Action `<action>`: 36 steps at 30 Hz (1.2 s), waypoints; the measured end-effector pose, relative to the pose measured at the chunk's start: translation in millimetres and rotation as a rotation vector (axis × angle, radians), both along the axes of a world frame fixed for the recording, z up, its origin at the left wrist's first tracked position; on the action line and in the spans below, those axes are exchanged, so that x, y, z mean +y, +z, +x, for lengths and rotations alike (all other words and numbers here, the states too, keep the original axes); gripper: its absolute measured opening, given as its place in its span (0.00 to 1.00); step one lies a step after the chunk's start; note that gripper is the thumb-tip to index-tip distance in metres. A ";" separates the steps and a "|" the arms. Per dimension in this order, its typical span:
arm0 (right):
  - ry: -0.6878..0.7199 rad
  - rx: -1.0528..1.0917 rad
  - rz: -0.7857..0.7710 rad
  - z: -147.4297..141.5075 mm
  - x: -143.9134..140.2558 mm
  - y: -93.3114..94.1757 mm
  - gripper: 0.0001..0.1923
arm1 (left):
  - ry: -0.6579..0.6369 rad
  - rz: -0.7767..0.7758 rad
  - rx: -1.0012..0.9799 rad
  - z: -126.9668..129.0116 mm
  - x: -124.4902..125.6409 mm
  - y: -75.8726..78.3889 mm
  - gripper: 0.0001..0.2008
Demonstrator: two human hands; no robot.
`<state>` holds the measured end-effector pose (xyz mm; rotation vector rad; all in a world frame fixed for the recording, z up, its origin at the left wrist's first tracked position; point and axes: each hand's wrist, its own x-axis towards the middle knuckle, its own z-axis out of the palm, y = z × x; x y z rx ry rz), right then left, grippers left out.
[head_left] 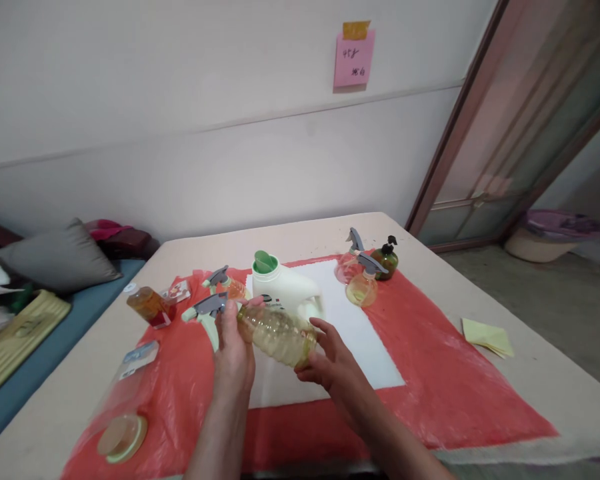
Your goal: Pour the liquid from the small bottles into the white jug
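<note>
Spray bottle (275,331) tilted | left hand (234,353) gripping neck | right hand (330,363) gripping base

1. Both forearms enter from the lower edge, bare and angled inward, so the hands meet close together ahead of the body
2. The left hand (234,353) shows its back to the camera – the wrist is nearly straight, the fingers curl forward over the top of what it grips, thumb side turned toward the right hand
3. The right hand (330,363) sits just beside it, slightly lower, its forearm slanting in from the lower right
4. Its fingers are spread and bent – the fingertips (318,326) press in from the right, the palm cupped underneath
5. The two hands do not touch; a narrow gap separates them
</note>
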<state>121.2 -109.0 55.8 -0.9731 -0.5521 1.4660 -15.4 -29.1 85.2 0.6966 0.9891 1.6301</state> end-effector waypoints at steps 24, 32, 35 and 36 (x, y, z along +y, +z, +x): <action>0.307 0.126 -0.196 -5.3 -1.7 -12.5 0.36 | -0.110 -0.043 0.001 1.9 -3.2 1.7 0.20; 0.466 0.293 -0.267 -14.4 -1.4 -22.9 0.39 | -0.171 -0.062 -0.048 4.2 -10.4 6.2 0.18; 0.375 0.083 -0.212 -16.2 -2.8 -21.6 0.39 | -0.135 -0.055 -0.073 -0.4 -8.5 7.2 0.15; 0.303 -0.041 -0.145 -16.3 -3.7 -20.6 0.37 | -0.110 -0.053 -0.081 -1.8 -7.2 7.4 0.15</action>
